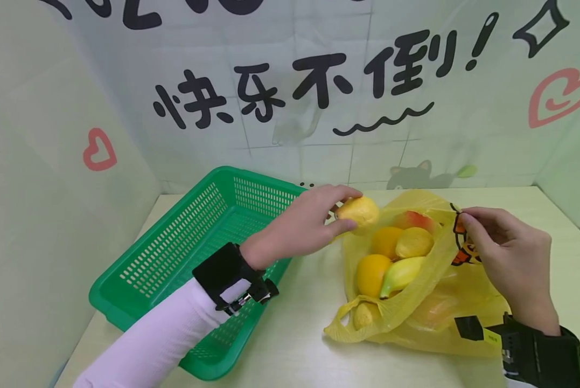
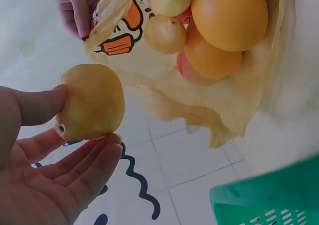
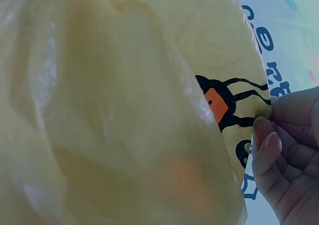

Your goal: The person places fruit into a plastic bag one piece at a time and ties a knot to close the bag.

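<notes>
My left hand (image 1: 309, 223) pinches a rounded yellow fruit (image 1: 360, 212) between thumb and fingers, just beyond the left edge of the yellow plastic bag (image 1: 440, 318). A small dark spot marks one end of this fruit (image 2: 94, 103) in the left wrist view. At the bag's right side, my right hand (image 1: 517, 258) pinches its rim between thumb and fingertips, and the mouth gapes to the left. Inside lie a banana (image 1: 403, 275), orange fruits (image 1: 372, 274), a rough yellow fruit (image 1: 414, 242) and a red-and-yellow fruit (image 1: 414, 220). The bag's film fills most of the right wrist view.
A green plastic basket (image 1: 161, 240) with slotted walls stands left of the bag, partly under my left forearm. Both rest on a pale tabletop (image 1: 290, 328). Behind rises a wall covering (image 1: 270, 156) with black lettering, and side walls flank the table.
</notes>
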The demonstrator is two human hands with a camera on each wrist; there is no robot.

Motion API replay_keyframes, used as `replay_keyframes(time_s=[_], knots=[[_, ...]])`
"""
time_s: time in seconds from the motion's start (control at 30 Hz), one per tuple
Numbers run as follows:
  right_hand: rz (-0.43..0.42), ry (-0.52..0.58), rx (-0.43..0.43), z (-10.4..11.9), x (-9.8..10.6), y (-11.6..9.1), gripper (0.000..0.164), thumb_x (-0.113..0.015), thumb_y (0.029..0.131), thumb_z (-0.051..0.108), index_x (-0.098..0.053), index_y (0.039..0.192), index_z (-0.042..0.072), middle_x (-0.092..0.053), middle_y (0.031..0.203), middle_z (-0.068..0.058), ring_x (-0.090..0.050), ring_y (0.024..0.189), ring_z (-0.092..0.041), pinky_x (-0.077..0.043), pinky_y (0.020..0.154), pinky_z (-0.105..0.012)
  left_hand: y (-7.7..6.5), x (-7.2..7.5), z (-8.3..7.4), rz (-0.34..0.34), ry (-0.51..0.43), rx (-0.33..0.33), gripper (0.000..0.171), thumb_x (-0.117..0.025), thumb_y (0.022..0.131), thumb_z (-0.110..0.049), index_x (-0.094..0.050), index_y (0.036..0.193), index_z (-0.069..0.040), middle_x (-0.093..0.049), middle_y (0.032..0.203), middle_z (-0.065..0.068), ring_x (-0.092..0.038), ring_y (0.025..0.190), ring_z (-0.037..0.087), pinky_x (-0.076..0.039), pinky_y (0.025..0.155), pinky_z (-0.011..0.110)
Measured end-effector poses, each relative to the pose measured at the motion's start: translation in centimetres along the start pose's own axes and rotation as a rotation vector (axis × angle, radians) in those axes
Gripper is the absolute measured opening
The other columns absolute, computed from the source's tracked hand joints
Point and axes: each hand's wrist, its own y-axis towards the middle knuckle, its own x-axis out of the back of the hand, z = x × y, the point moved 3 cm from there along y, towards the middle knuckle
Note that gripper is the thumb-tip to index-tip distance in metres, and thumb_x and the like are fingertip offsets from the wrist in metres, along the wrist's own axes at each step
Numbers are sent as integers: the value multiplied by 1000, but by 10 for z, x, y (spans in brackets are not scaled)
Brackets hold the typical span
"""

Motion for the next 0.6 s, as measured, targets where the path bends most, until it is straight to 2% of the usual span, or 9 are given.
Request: replay_keyframes(time_s=[0.07, 0.2, 0.37, 0.43, 0.6], knots=[[0, -3, -1, 0, 0, 0, 24, -70, 92, 23, -76, 103, 2, -74, 86, 7, -55, 70, 18, -42, 67, 1, 4, -6, -4, 28, 4, 4, 47, -62, 97, -21, -50, 140, -6, -57, 140, 7, -59, 116, 18, -51, 97, 29], [-1, -4, -6, -1, 0, 0, 24, -70, 92, 22, -76, 103, 3, -74, 86, 9, -55, 70, 18, -42, 67, 1, 10, -19, -9, 75, 44, 9, 46, -61, 98, -23, -50, 140, -9, -58, 138, 6, -60, 113, 15, -50, 95, 25], [2, 10, -17, -1, 0, -2, 18, -70, 91, 14, -75, 103, 2, -64, 86, 34, -55, 70, 18, -42, 67, 1, 17, -32, -12, 107, 100, 27, 44, -61, 98, -24, -51, 140, -11, -60, 133, 4, -57, 109, 13, -50, 92, 23], [2, 12, -14, -1, 0, -2, 18, -71, 91, 14, -75, 103, 2, -63, 85, 34, -56, 70, 18, -42, 67, 1, 19, -36, -12, 119, 107, 44, 44, -60, 98, -24, -51, 139, -11, -61, 130, 3, -55, 107, 13, -49, 90, 22], [-4, -5, -6, -2, 0, -1, 23, -70, 92, 22, -75, 103, 2, -71, 85, 16, -55, 70, 18, -42, 68, 1, 25, -46, -13, 139, 129, 78, 42, -60, 98, -24, -52, 138, -12, -62, 123, 1, -54, 101, 12, -48, 85, 21]])
